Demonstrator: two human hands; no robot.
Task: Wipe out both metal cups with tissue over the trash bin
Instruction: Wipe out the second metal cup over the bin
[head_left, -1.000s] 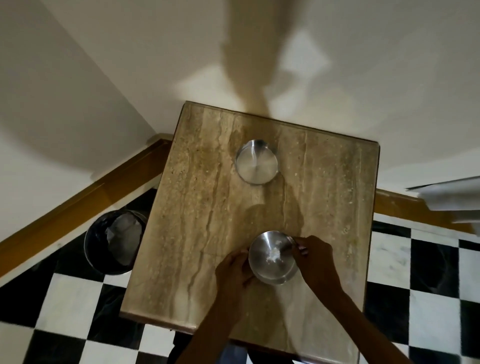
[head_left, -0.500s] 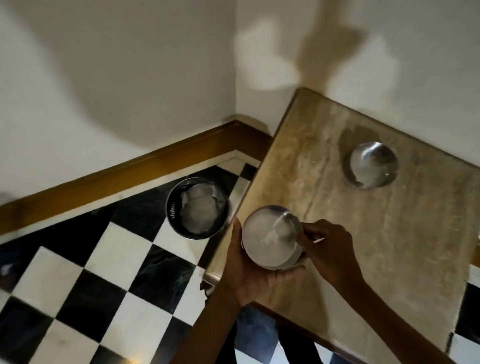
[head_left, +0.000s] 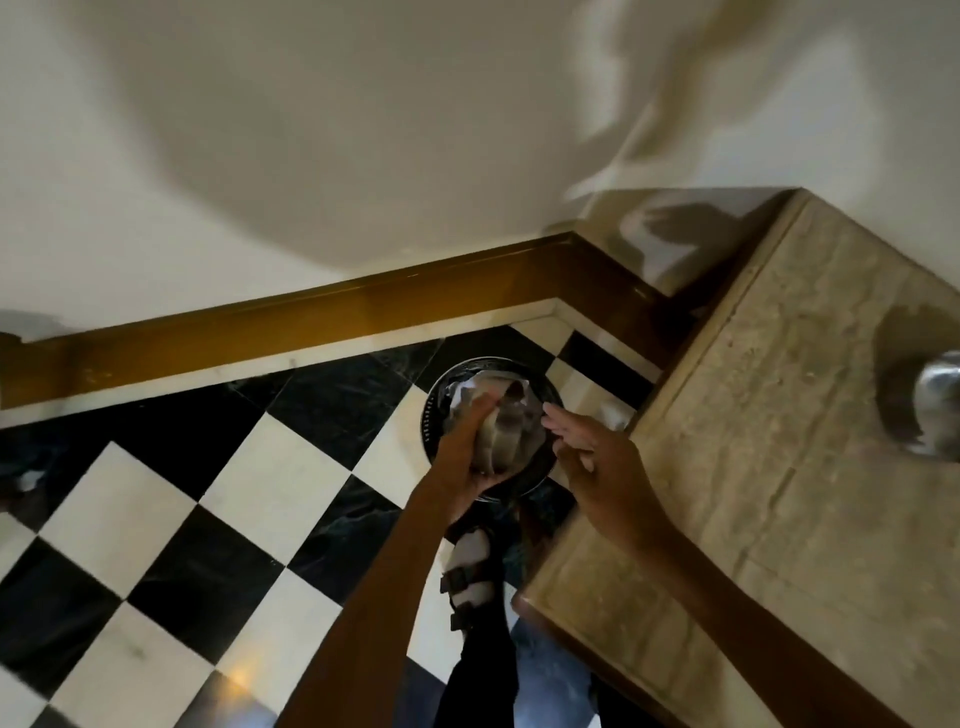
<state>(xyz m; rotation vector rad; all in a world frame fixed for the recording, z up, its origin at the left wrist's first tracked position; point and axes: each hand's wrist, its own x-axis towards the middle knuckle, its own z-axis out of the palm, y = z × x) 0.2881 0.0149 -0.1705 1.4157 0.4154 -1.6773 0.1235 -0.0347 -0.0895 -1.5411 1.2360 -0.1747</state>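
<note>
My left hand (head_left: 462, 457) grips a metal cup (head_left: 506, 439) and holds it tipped on its side over the round black trash bin (head_left: 430, 415) on the floor. The cup is blurred by motion and I cannot make out any tissue. Just right of the cup, my right hand (head_left: 597, 457) has its fingers spread and nothing visible in them. The second metal cup (head_left: 940, 405) stands on the marble table (head_left: 769, 441) at the right edge of the view, partly cut off.
The bin sits in the room corner beside the table's left edge, on a black-and-white checkered floor (head_left: 270, 483). A brown skirting board (head_left: 260, 332) runs along the wall. My sandalled foot (head_left: 470, 577) stands just in front of the bin.
My left hand lifted the cup off the table and carried it left over the bin, tipping it. My right hand let go of the rim and opened. The view swung left.
</note>
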